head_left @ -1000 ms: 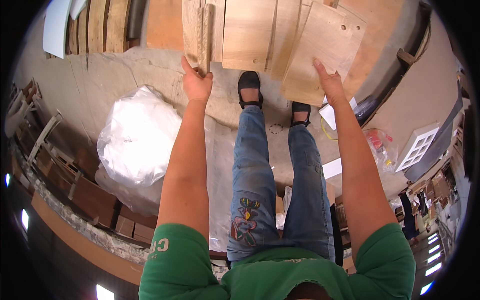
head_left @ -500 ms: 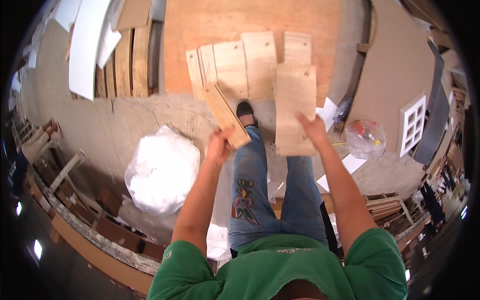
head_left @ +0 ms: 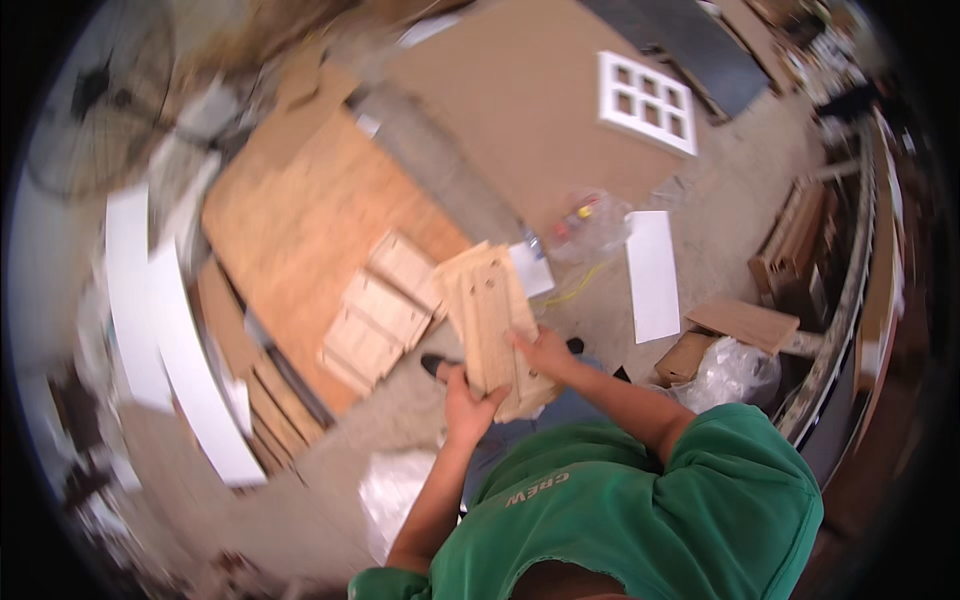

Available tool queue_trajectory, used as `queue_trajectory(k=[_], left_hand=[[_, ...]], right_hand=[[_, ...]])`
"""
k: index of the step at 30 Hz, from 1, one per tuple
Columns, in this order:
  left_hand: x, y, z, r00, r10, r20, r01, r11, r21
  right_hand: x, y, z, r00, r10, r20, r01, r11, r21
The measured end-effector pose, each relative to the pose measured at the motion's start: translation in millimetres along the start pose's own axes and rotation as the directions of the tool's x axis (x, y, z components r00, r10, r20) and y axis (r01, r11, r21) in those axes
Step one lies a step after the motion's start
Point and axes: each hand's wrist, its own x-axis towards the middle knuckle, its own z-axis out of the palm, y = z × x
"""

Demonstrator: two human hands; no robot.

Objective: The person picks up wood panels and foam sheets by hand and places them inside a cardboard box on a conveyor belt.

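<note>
Head view: you are gripping a stack of light wooden boards (head_left: 490, 320) in front of your chest, your left hand (head_left: 468, 408) closed on its lower end, your right hand (head_left: 545, 352) pressing its right edge, above more boards (head_left: 375, 320) lying on a plywood sheet (head_left: 290, 215).

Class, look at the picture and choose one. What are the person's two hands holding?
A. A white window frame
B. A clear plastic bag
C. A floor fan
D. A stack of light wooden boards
D: both the left hand and the right hand grip the stack of light wooden boards, held up in front of the green shirt, while the white window frame lies apart on the floor.
</note>
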Motion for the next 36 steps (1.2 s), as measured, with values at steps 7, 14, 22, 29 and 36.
queue_trajectory(k=[7,14,22,29,36], left_hand=[[-4,96,148,0.924,0.268,0.274,-0.265,0.963,-0.049],[12,201,308,0.766,-0.015,0.643,0.307,0.887,-0.345],[40,270,457,0.524,-0.071,0.849,0.360,0.921,-0.146],[93,334,586,0.168,-0.052,0.984,0.501,0.864,-0.040],[119,423,709,-0.027,-0.032,0.999,0.485,0.874,0.041]], right_hand=[[-49,24,-176,0.915,-0.350,-0.199,0.323,0.934,-0.155],[-125,39,-346,0.810,-0.301,-0.503,0.297,0.950,-0.090],[-149,72,-470,0.597,-0.208,-0.775,0.427,0.900,0.087],[-170,64,-592,0.525,-0.188,-0.830,0.444,0.893,0.078],[-67,243,-675,0.531,0.507,-0.679,0.847,-0.285,0.449]])
